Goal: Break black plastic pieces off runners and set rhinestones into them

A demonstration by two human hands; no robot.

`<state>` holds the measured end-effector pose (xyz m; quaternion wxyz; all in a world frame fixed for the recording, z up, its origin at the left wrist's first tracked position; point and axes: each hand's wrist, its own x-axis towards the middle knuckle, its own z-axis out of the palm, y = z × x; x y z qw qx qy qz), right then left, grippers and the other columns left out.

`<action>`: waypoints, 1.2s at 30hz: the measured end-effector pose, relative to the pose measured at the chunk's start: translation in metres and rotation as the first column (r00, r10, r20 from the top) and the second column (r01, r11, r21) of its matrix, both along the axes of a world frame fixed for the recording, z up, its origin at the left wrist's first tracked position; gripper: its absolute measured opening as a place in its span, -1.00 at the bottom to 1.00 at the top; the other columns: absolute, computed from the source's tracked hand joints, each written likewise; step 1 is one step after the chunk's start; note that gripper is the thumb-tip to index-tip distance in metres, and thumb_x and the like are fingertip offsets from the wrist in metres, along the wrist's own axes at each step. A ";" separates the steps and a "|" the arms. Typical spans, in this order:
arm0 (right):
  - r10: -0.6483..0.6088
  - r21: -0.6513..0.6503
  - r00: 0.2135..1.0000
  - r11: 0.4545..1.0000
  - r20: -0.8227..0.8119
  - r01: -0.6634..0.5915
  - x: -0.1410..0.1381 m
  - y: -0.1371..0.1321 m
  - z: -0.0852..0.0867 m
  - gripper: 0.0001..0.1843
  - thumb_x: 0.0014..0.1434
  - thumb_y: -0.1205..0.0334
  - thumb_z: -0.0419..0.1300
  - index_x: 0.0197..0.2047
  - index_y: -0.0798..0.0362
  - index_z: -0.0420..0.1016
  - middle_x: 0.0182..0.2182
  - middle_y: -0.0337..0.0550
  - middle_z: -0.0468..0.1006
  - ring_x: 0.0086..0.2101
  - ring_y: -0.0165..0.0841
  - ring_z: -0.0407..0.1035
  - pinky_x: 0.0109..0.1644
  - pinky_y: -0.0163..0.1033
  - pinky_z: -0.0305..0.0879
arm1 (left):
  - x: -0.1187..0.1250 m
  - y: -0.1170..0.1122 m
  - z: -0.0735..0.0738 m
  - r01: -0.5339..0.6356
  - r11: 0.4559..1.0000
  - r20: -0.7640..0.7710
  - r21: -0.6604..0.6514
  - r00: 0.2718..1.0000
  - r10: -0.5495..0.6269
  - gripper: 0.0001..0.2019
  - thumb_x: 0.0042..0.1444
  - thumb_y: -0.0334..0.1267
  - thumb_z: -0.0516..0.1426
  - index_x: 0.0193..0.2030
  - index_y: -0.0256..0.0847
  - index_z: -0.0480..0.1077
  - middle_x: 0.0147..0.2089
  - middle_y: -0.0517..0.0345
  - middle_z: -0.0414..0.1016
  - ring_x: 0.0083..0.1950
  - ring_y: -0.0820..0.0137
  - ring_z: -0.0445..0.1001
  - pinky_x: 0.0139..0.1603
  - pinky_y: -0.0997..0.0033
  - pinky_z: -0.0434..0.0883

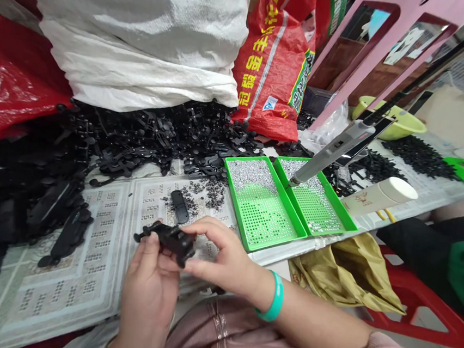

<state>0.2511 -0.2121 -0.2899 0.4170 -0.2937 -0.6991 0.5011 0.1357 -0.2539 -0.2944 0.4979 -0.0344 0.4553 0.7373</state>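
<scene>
A black jointed plastic part [170, 239] is held between both hands just above the near table edge. My left hand [150, 275] supports it from below, thumb pressed on its side. On its right end, my right hand [218, 252] pinches it with thumb and fingers; a green band [274, 297] circles that wrist. Just beyond the hands lies a flat black oblong piece [179, 206], beside a scatter of tiny black pieces [215, 193]. The held part's exact kind is unclear.
Two green trays [244, 240] hold small silvery pieces. A grey electric screwdriver [332, 151] slants over the right tray. Nearby stands a paper cup [381, 196]. Black parts [149, 133] are heaped at the back and left, before white [154, 41] and red sacks [273, 63].
</scene>
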 end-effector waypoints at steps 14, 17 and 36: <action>0.284 0.076 0.925 0.947 0.253 -0.312 0.029 0.040 0.016 -0.76 0.13 0.07 0.20 -0.28 0.08 0.39 -0.26 -0.12 0.47 -0.19 -0.35 0.37 -0.05 -0.18 0.30 | -0.002 -0.024 -0.010 0.483 0.875 0.080 -0.016 0.873 -0.481 -0.83 -0.04 -0.19 0.23 -0.29 -0.18 0.50 -0.32 0.07 0.51 -0.36 0.41 0.47 -0.37 0.42 0.49; 0.101 0.260 0.923 0.943 0.371 -0.208 0.032 0.039 0.018 -0.68 0.09 -0.04 0.20 -0.32 0.07 0.39 -0.31 -0.12 0.49 -0.22 -0.32 0.35 -0.06 -0.15 0.25 | -0.020 -0.029 -0.010 0.275 0.956 -0.375 -0.105 0.879 -0.294 -0.74 0.09 -0.10 0.11 -0.11 -0.10 0.44 -0.10 0.09 0.49 -0.07 0.32 0.44 -0.09 0.29 0.43; 0.074 0.347 0.945 0.919 0.318 -0.189 0.045 0.031 0.006 -0.78 0.19 0.05 0.13 -0.24 0.03 0.41 -0.25 -0.12 0.51 -0.09 -0.27 0.32 0.10 -0.05 0.14 | -0.037 -0.032 0.000 0.372 0.908 -0.981 -0.195 -0.092 -0.173 -0.90 0.05 -0.29 0.15 -0.26 -0.09 0.42 -0.25 0.17 0.48 -0.22 0.36 0.44 -0.19 0.43 0.32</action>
